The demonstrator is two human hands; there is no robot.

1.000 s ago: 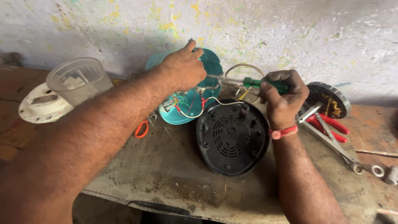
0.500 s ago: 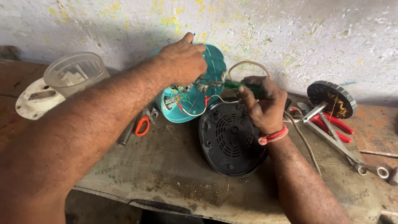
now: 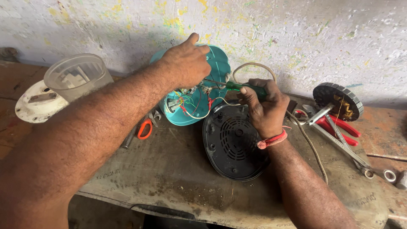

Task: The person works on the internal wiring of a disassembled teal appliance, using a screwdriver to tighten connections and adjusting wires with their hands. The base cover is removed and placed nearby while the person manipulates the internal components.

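**Two hands inside a turquoise appliance shell on a worn bench**

The left hand point(image 3: 186, 63) rests on top of the round turquoise plastic appliance housing point(image 3: 220, 68), fingers curled down over its upper edge and gripping it; the housing is tipped up on its side against the paint-flecked wall, its open inside facing the person. Thin red, yellow and green wires point(image 3: 190, 108) spill from that opening. The right hand point(image 3: 263, 106) is closed in a fist round the green handle of a slim metal-shafted screwdriver point(image 3: 237, 87), whose shaft points left into the housing, just below the left hand's knuckles. A red band circles the right wrist.

Directly under the right hand lies a round black plastic base cover with vent slots point(image 3: 233, 142), flat on the scuffed brown workbench point(image 3: 169, 178) and touching the housing's lower edge. At the far left a clear plastic jar point(image 3: 78, 76) stands beside a white round plastic part point(image 3: 36, 104). Orange-handled scissors point(image 3: 144, 128) peek out below the left forearm. To the right sit red-handled pliers point(image 3: 339, 127) and a black toothed wheel with copper winding point(image 3: 339, 101).
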